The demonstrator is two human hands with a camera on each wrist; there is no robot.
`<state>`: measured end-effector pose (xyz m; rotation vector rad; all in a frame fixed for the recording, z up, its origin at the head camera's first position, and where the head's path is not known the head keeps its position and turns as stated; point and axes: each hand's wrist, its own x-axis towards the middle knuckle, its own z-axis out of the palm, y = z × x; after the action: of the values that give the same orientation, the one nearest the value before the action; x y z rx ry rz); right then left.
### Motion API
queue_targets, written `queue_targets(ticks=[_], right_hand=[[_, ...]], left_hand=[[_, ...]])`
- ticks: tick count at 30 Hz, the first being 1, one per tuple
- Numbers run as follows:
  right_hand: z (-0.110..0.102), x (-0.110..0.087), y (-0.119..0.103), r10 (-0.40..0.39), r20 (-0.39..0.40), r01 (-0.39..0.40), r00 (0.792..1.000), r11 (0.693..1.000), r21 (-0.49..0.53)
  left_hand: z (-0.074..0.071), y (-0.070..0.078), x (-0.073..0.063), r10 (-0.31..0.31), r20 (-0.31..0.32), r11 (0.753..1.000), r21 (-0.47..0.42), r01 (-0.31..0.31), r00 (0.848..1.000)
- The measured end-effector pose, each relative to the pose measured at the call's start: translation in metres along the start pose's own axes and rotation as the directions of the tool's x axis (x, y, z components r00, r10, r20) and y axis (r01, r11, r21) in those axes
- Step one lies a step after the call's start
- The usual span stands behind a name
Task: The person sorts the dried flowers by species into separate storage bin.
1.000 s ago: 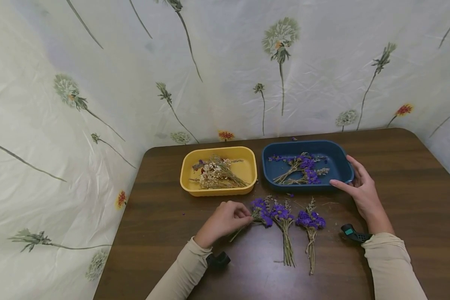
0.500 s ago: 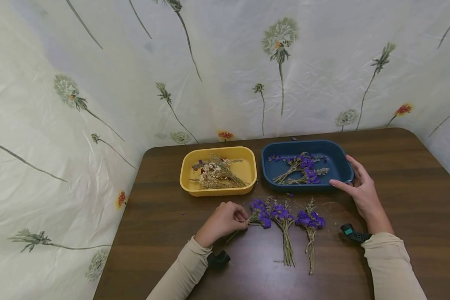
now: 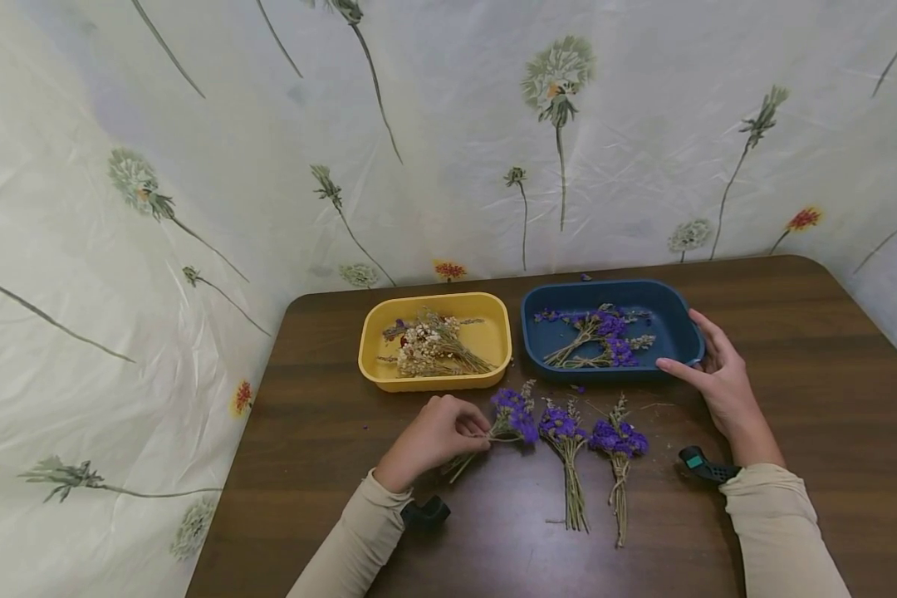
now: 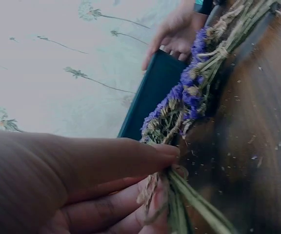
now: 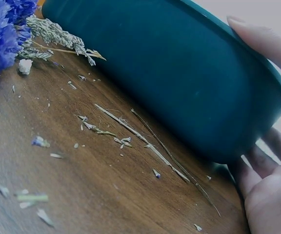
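Observation:
My left hand pinches a small bunch of dried purple flowers by its twine-tied stems. Those stems run out below thumb and fingers in the left wrist view. The blooms point right, close over the table. Beside them lie two more tied purple bunches, a middle one and a right one. My right hand grips the right end of a blue tray, thumb over the rim and fingers against the outside wall. Several purple bunches lie inside it.
A yellow tray with pale dried bunches stands left of the blue one. Loose stalks and petal crumbs litter the brown wooden table. A flower-printed curtain hangs behind its far edge.
My left hand has shifted a little left with its bunch, whose blooms have come away from the middle bunch. My right hand and both trays stay in place.

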<state>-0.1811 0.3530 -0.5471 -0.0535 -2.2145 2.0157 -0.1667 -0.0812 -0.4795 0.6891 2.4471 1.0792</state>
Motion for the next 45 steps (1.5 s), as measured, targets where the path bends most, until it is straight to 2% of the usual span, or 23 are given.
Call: queue_targets(ticks=[11,22,35,40,45], right_hand=[[0.000,0.000,0.000,-0.001,-0.004,0.001,1.000,1.000,-0.019],[0.000,0.000,-0.001,-0.005,0.002,0.005,1.000,1.000,-0.011],[0.000,0.001,-0.002,0.008,0.009,-0.008,1.000,1.000,-0.013],[0.000,-0.001,-0.002,0.009,0.007,-0.009,1.000,1.000,-0.022],[0.000,-0.001,-0.002,0.006,-0.005,-0.006,1.000,1.000,-0.031]], left_hand=[[-0.005,0.008,-0.002,0.028,-0.001,0.998,-0.052,-0.028,1.000],[-0.011,0.022,0.010,0.032,-0.020,0.998,-0.052,-0.033,0.999],[-0.023,0.037,0.043,0.092,-0.073,0.995,0.041,-0.089,0.993],[-0.024,0.048,0.062,0.122,-0.069,0.992,0.052,-0.119,0.990],[-0.022,0.059,0.086,0.159,-0.065,0.982,0.116,-0.151,0.985]])
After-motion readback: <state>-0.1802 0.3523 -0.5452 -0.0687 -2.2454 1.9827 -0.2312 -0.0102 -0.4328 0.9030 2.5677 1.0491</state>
